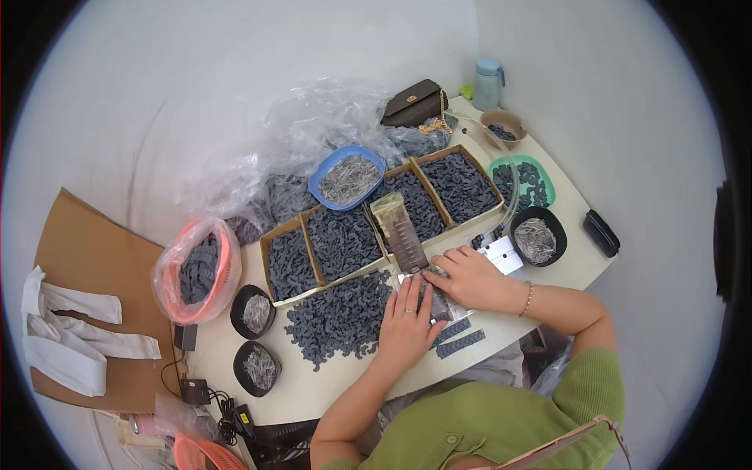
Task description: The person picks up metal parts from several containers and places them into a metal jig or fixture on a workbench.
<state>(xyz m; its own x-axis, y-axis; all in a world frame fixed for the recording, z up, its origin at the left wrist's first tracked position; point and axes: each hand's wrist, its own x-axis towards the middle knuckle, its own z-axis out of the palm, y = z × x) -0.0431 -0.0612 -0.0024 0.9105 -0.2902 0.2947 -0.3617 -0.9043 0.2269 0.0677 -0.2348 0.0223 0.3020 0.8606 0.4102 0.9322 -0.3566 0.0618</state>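
Note:
My left hand (403, 329) lies with its fingers stretched and slightly apart along the near left side of a clear-and-metal fixture (446, 308). From the right, my right hand (474, 280) bends over the same fixture. Its fingertips press together on the top, close to my left fingertips; whatever is between them is too small to tell. Behind the fingers a clear plastic holder (403, 235) with dark contents slants away toward the boxes. A silver metal block (501, 255) sits beyond my right hand. Below the fixture lie dark grey strips of joined parts (460, 343).
Left of my hands spreads a pile of small dark grey parts (337, 317). Behind stands a divided cardboard box (319, 258) of such parts. Metal pins fill a blue basin (317, 184) and black bowls (558, 227). A green tray (548, 192) and clear tube (515, 180) are at right.

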